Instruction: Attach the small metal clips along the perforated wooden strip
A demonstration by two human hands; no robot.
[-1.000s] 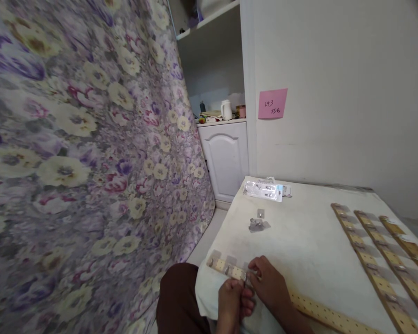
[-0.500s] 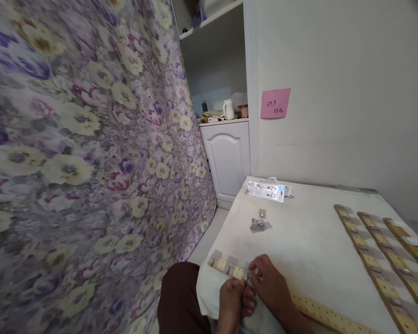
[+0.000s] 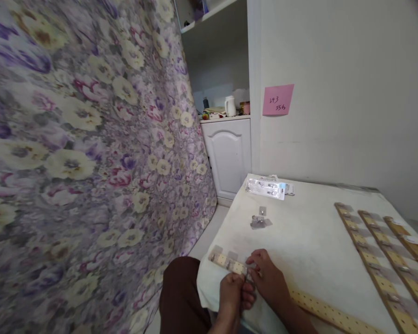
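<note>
A long tan perforated strip (image 3: 320, 310) lies along the near edge of the white-covered table (image 3: 306, 246). Small clear-backed metal pieces sit on its left end. My left hand (image 3: 232, 293) and my right hand (image 3: 269, 278) meet over that end, fingers pinched together on a small piece at the strip (image 3: 248, 272). What exactly they pinch is too small to make out. A few loose small metal pieces (image 3: 259, 221) lie on the cloth beyond the hands.
Three more perforated strips (image 3: 376, 260) with pieces fitted lie at the right of the table. A clear plastic packet (image 3: 266, 188) lies at the far edge. A flowered curtain (image 3: 90, 153) hangs to the left; a white cabinet (image 3: 228, 155) and a pink note (image 3: 277, 99) are behind.
The hands stay pinched at the strip's left end, barely shifted. The view has drifted slightly, so everything sits a little higher and to the right.
</note>
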